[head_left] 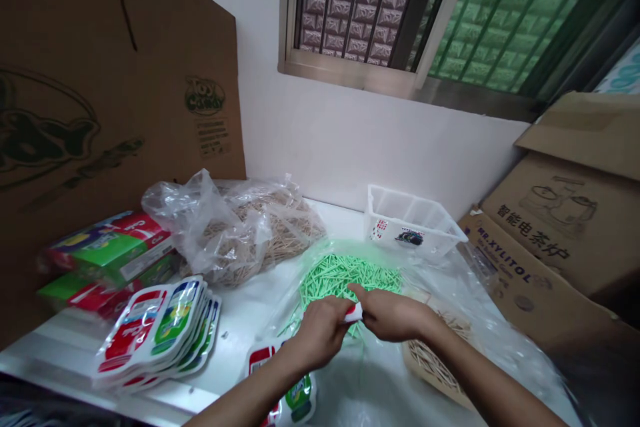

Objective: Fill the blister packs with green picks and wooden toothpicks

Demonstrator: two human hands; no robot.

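Observation:
My left hand [320, 330] and my right hand [393, 313] meet over a clear plastic sheet, both pinched on a small white and red packet [353, 312] between them. Just beyond the fingers lies a heap of green sticks [345, 273] on the plastic. Under my left forearm lies a printed pouch [295, 400] in red, white and green. A shallow woven basket of pale sticks [430, 360] sits under my right forearm.
A fanned stack of printed pouches [160, 330] lies at the left, with coloured boxes [107, 250] behind. A clear bag of tan sticks [250, 227] sits mid-table. A white plastic crate [410, 220] stands at the wall. Cardboard boxes [555, 227] crowd the right; a cardboard sheet [100, 80] leans at left.

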